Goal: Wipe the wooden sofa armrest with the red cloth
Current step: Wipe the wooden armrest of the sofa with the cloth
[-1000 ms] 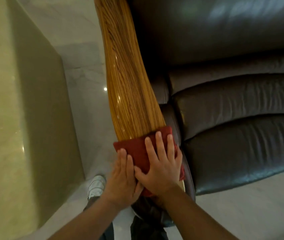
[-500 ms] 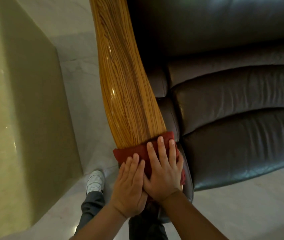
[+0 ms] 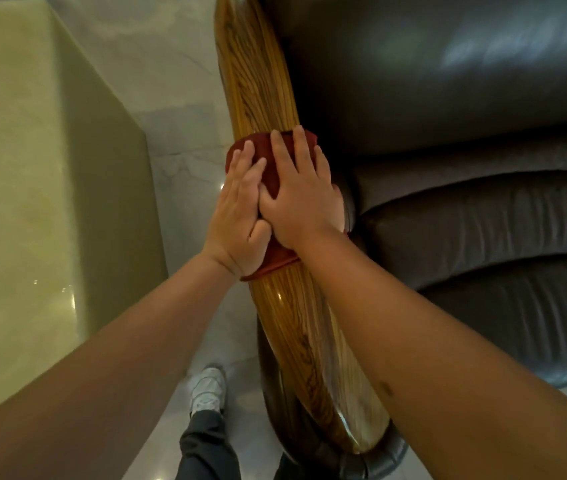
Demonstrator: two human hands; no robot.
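The glossy wooden sofa armrest runs from the top centre down to the lower right. A red cloth lies folded across its middle. My left hand presses flat on the cloth's left part. Beside it, my right hand presses flat on the right part, thumbs touching. Both hands cover most of the cloth; only its far edge and near hem show. Bare wood shows beyond the cloth and also nearer to me, below my wrists.
The dark leather sofa seat fills the right side. A pale green marble block stands on the left, with a strip of marble floor between. My white shoe stands on the floor beside the armrest's near end.
Both hands have slid the red cloth away from me along the armrest, from its near end to about the middle. Wood near me is now uncovered.
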